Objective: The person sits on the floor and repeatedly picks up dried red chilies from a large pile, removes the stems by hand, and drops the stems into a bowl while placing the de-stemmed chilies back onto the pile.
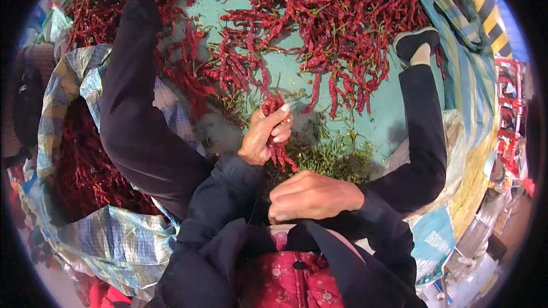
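Note:
My left hand point(266, 133) is closed around a bunch of dried red chili peppers point(282, 154), whose ends stick out above and below the fist. Just below and to the right, close to my body, my right hand point(314, 196) is curled with its back to the camera; whether its fingers hold anything is hidden. Beneath and right of the bunch lies a heap of green stems point(336, 156). Many more red chilies point(342, 21) are spread and piled on a pale green surface point(278, 68) between my feet.
At left, past my leg, a checked woven plastic sack point(115, 239) stands with its mouth wide, holding red chilies point(94, 171). Another striped woven sack point(471, 90) lies at right beyond my shoe point(417, 42). A black-and-yellow striped edge point(488, 8) shows at upper right.

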{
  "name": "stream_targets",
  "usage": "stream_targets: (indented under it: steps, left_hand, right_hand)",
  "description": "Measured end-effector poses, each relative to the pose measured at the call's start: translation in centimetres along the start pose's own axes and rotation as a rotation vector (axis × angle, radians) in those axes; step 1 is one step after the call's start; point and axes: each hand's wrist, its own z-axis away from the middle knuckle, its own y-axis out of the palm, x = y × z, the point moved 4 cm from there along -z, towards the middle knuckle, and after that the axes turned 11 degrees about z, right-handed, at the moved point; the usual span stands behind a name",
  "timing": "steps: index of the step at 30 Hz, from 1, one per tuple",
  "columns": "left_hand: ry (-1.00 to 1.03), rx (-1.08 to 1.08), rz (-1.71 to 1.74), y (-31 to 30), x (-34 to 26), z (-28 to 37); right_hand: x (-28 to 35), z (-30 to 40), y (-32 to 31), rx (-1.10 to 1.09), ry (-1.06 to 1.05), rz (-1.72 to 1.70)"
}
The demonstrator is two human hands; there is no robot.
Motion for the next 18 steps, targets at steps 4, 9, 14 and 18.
stream_targets:
  steps: [4, 9, 14, 18]
  left_hand:
    - [0.034, 0.01, -0.12, 0.6, -1.3, 0.5]
    - [0.086, 0.02, -0.165, 0.5, -0.9, -0.4]
    - [0.099, -0.03, -0.149, -0.8, -0.1, -1.0]
    - [0.112, 0.008, -0.131, -0.8, -0.1, -1.0]
  right_hand:
    - [-2.5, 3.0, -1.8, 0.065, 0.193, 0.241]
    - [-9.2, 9.3, -10.7, -0.609, 0.828, 0.473]
    - [-14.4, 7.7, -13.9, -0.645, 1.217, 1.08]
    - [-15.2, 5.9, -13.0, -0.561, 1.114, 1.14]
